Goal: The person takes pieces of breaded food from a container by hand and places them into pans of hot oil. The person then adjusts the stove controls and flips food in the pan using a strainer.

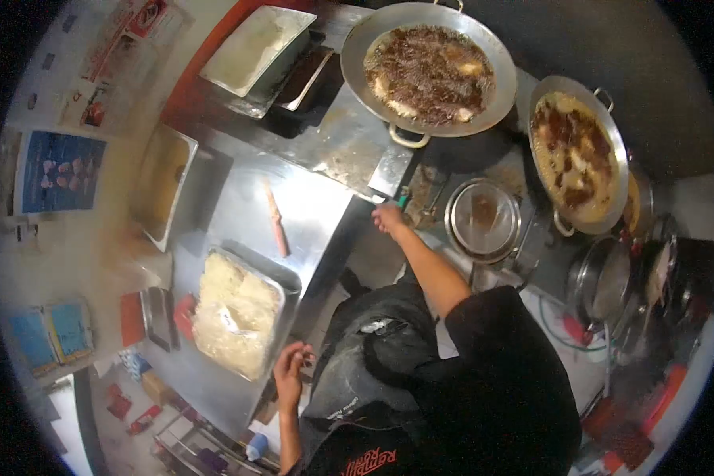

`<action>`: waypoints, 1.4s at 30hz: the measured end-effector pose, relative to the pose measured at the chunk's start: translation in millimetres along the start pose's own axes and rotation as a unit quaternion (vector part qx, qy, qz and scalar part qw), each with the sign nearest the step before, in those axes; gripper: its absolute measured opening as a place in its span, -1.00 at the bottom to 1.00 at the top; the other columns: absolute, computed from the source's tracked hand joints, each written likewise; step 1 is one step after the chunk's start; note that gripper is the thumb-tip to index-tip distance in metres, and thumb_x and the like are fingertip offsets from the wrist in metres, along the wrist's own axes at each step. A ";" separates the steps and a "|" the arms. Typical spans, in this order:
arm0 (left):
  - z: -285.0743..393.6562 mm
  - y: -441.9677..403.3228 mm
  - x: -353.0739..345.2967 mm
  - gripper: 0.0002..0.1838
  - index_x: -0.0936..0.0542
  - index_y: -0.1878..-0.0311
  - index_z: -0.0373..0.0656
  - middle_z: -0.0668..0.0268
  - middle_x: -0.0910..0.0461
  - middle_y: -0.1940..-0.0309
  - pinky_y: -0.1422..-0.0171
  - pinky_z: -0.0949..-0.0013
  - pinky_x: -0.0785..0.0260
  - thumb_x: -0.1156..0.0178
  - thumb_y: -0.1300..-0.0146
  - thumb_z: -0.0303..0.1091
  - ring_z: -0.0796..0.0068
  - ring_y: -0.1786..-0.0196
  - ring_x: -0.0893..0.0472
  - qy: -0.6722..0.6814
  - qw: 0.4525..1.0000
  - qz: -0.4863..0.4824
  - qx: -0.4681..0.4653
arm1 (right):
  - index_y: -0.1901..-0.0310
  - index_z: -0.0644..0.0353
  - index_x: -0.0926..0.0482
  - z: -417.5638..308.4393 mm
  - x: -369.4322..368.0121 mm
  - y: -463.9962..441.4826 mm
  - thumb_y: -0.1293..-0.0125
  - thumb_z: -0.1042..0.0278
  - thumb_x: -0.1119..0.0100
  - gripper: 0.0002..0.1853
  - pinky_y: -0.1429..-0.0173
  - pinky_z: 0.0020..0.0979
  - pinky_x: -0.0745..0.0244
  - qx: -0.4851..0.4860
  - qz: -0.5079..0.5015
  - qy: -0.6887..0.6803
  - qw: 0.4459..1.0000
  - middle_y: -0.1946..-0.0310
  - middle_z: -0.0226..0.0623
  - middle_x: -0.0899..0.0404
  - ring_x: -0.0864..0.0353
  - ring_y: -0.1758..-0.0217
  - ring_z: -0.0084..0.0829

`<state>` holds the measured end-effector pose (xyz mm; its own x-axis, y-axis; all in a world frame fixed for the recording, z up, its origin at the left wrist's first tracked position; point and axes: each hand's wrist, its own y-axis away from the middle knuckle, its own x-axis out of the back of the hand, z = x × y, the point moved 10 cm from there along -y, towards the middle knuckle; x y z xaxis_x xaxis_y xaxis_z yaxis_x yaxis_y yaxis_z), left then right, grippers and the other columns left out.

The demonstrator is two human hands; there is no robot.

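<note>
My left hand (293, 362) hangs beside the steel worktable with its fingers loosely curled and apart, and I see nothing in it. Closest to it is a metal tray (282, 305) of pale flour-like powder (238, 293), with a clear plastic bag lying on top. My right hand (387, 216) reaches forward to the counter edge near the stove. Its fingers are closed round something small and pale, too unclear to name. A green object (404, 197) shows just beyond these fingers. On the table between the hands lies a long stick-like tool with a reddish handle (278, 230).
Two large woks, one at the top (505, 87) and one at the right (535, 135), hold bubbling oil with food frying. A round strainer (484, 258) sits below them. Metal pans (254, 47) stand at the back left. Another steel pan (186, 170) is at the table's left edge.
</note>
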<state>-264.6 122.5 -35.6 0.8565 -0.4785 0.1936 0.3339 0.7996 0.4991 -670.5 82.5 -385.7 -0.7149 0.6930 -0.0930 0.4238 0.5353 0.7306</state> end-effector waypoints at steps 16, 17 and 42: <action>-59.8 28.3 196.3 -0.67 -0.52 -0.12 -0.29 0.17 -0.65 0.07 0.13 0.38 -0.48 -0.16 -0.43 -0.26 0.37 0.17 -0.65 0.003 0.998 0.056 0.030 | -0.01 0.21 -0.53 -41.3 -7.7 158.8 -0.30 0.52 -0.13 -0.75 -0.09 -0.11 -0.44 0.200 0.183 -0.022 0.962 0.03 -0.02 -0.56 -0.55 -0.09 -0.18; -50.4 19.2 194.3 -0.66 -0.53 -0.11 -0.30 0.16 -0.65 0.07 0.12 0.39 -0.48 -0.14 -0.44 -0.25 0.36 0.15 -0.65 -0.049 0.997 0.042 0.031 | -0.05 0.21 -0.53 -58.1 27.9 212.6 -0.25 0.56 -0.14 -0.69 -0.12 -0.13 -0.42 0.288 0.300 0.147 0.898 0.00 -0.02 -0.55 -0.53 -0.14 -0.19; 57.3 -86.0 -25.0 -0.75 -0.58 -0.10 -0.30 0.22 -0.65 0.02 -0.22 0.40 -0.39 -0.12 -0.41 -0.49 0.44 -0.07 -0.59 -0.042 0.964 -0.228 -0.132 | -0.47 0.39 -0.03 -267.6 238.2 384.0 -0.37 0.51 0.05 -0.34 0.23 0.02 -0.51 0.248 0.419 0.506 0.712 0.34 0.26 -0.59 -0.62 0.28 0.19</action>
<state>-337.3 44.8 -34.9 0.5657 -0.8208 0.0788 0.7658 0.5584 0.3190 -826.8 323.8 53.7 -0.0234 0.3003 0.9536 0.9018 0.4180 -0.1095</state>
